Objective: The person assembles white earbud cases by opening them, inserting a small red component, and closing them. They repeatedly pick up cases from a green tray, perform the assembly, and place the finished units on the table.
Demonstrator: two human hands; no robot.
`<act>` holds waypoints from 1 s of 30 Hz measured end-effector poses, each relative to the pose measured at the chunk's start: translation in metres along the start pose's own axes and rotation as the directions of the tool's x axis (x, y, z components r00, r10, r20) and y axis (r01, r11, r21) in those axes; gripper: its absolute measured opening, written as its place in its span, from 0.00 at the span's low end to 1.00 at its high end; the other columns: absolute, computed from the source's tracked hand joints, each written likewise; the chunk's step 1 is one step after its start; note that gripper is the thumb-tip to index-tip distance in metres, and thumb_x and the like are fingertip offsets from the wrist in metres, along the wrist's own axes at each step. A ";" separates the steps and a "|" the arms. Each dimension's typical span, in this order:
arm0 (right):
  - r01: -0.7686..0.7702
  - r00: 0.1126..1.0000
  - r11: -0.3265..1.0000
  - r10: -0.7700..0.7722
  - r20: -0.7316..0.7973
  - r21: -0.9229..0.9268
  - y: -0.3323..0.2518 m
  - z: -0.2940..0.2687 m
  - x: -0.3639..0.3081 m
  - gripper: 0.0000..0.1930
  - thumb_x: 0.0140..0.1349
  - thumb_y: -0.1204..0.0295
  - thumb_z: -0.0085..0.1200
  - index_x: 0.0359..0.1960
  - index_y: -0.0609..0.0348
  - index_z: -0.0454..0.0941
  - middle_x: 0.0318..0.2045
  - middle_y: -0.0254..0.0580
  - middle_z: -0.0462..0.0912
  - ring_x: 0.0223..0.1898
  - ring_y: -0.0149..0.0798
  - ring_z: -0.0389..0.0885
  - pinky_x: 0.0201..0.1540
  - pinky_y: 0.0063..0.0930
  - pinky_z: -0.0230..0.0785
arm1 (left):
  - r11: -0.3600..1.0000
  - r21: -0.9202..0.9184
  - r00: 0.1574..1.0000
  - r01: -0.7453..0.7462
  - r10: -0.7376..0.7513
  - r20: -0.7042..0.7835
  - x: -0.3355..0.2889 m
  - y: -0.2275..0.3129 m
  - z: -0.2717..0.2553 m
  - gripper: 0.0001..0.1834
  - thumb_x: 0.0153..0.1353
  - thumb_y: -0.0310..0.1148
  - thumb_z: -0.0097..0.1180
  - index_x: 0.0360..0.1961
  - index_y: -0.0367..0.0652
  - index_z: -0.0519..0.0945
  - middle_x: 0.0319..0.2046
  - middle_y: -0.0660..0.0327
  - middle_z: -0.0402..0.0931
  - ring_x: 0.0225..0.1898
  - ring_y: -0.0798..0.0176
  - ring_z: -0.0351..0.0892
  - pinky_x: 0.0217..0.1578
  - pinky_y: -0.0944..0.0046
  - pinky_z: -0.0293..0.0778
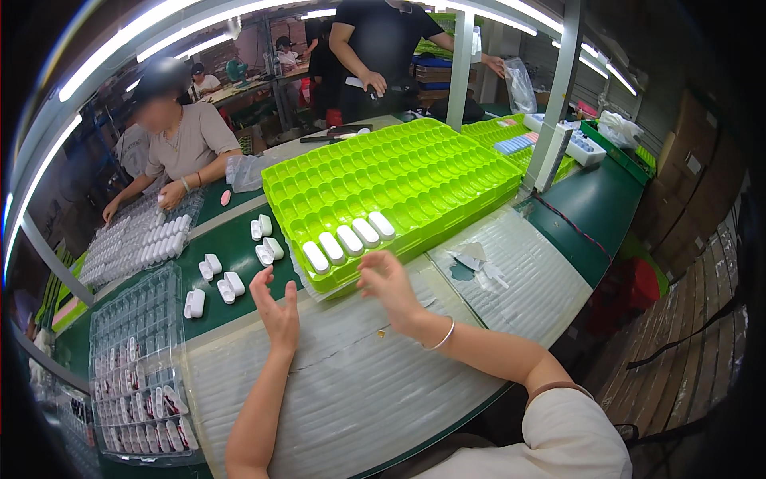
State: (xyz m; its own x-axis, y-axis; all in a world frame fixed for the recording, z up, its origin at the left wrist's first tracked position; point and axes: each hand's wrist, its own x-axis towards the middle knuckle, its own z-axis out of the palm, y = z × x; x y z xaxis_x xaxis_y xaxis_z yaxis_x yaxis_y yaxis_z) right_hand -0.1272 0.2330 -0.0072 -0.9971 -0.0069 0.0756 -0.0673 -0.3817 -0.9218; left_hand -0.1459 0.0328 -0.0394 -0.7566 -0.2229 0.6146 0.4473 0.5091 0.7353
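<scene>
Pale sleeve (570,435), right hand (391,289) half open, left hand (278,313) open, five smooth white rounded cases (349,240) in lime-green tray (451,231)

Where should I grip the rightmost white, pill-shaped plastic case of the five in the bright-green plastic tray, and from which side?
Probably best by its two rounded ends, from above and the right. The white pill-shaped case rises above its pocket in the bright-green plastic tray; the neighbouring case crowds its left long side, while its right side is free.

Left hand (278,314) near white cases (270,251), right hand (389,292) by green tray (455,239)
</scene>
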 end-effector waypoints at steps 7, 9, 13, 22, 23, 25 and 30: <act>0.244 0.803 0.966 -0.250 -0.541 -0.084 -0.050 -0.104 0.074 0.16 0.56 0.76 0.49 0.47 0.55 0.63 0.39 0.36 0.68 0.34 0.27 0.69 0.32 0.23 0.64 | 0.958 0.157 0.920 -0.241 0.174 0.351 -0.006 0.009 0.011 0.32 0.50 0.40 0.61 0.57 0.46 0.66 0.58 0.47 0.60 0.61 0.48 0.58 0.58 0.52 0.54; 0.180 0.755 0.983 -0.167 -0.634 -0.044 -0.047 -0.149 0.093 0.21 0.55 0.72 0.52 0.50 0.57 0.62 0.43 0.39 0.68 0.39 0.31 0.69 0.35 0.27 0.66 | 0.977 0.098 0.924 -0.190 0.145 0.353 -0.004 0.006 0.013 0.31 0.52 0.41 0.60 0.56 0.46 0.67 0.58 0.46 0.61 0.60 0.47 0.60 0.58 0.53 0.54; 0.051 0.649 0.989 -0.138 -0.748 -0.138 -0.030 -0.201 0.127 0.34 0.50 0.64 0.60 0.57 0.62 0.60 0.53 0.47 0.64 0.49 0.40 0.67 0.45 0.36 0.66 | 0.998 -0.050 0.921 -0.048 0.064 0.384 -0.003 0.002 0.016 0.26 0.57 0.40 0.55 0.56 0.46 0.67 0.59 0.43 0.61 0.60 0.46 0.61 0.58 0.54 0.56; 0.045 0.421 0.934 -0.339 -0.842 -0.354 -0.033 -0.188 0.153 0.40 0.42 0.66 0.68 0.57 0.67 0.60 0.48 0.51 0.70 0.50 0.46 0.69 0.52 0.36 0.63 | 0.994 -0.104 0.891 -0.043 0.085 0.447 -0.001 -0.002 0.020 0.31 0.51 0.33 0.61 0.56 0.41 0.64 0.59 0.46 0.62 0.62 0.49 0.59 0.60 0.56 0.55; 0.176 0.497 0.940 -0.341 -0.798 -0.292 -0.041 -0.187 0.152 0.38 0.44 0.70 0.66 0.57 0.67 0.60 0.46 0.48 0.72 0.48 0.43 0.71 0.49 0.34 0.64 | 0.994 -0.108 0.887 -0.024 0.071 0.455 -0.003 -0.005 0.020 0.32 0.50 0.33 0.62 0.56 0.40 0.64 0.59 0.47 0.62 0.63 0.49 0.58 0.60 0.56 0.55; 0.398 0.565 0.901 -0.391 -0.727 -0.175 -0.060 -0.173 0.153 0.34 0.47 0.76 0.63 0.56 0.68 0.61 0.42 0.44 0.74 0.43 0.38 0.73 0.45 0.29 0.65 | 0.994 -0.105 0.885 -0.005 0.053 0.462 -0.002 -0.004 0.018 0.34 0.49 0.32 0.64 0.56 0.39 0.63 0.59 0.47 0.62 0.63 0.50 0.58 0.61 0.57 0.54; 0.690 0.576 0.723 -0.530 -0.622 0.023 -0.098 -0.136 0.140 0.29 0.50 0.84 0.56 0.56 0.69 0.62 0.37 0.38 0.75 0.37 0.31 0.73 0.41 0.24 0.65 | 0.989 -0.120 0.860 0.090 -0.017 0.510 -0.002 -0.001 0.017 0.33 0.51 0.26 0.61 0.57 0.37 0.60 0.62 0.48 0.57 0.62 0.55 0.59 0.61 0.58 0.55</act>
State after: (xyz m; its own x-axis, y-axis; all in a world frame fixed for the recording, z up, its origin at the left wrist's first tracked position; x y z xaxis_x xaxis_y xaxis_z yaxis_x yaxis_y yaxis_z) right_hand -0.2645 0.3949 0.0424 -0.5610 0.7732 0.2958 -0.7359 -0.3021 -0.6060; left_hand -0.1528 0.0466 -0.0459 -0.9014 0.2237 0.3708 0.4311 0.3832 0.8169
